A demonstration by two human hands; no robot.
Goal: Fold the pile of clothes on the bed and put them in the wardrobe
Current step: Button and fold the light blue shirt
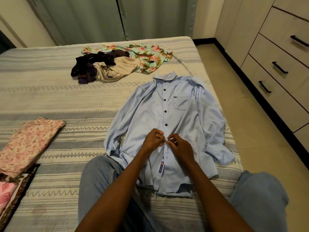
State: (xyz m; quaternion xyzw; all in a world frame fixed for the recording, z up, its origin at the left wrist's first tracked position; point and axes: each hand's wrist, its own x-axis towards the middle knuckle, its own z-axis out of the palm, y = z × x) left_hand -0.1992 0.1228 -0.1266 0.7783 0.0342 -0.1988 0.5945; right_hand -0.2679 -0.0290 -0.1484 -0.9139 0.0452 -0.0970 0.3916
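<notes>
We see green curtains (103, 19) hanging along far wall, dark seam between panels. Striped bedspread (50, 101) in grey and cream – zigzag and diamond bands running across. Beige tiled floor (260, 148) to right of bed, black skirting strip along its edge. Cabinet of drawers (284, 52) at far right – pale fronts, each with black bar handle (279, 67). Our blue jeans (97, 180) at near edge, knees apart on bedspread.
</notes>
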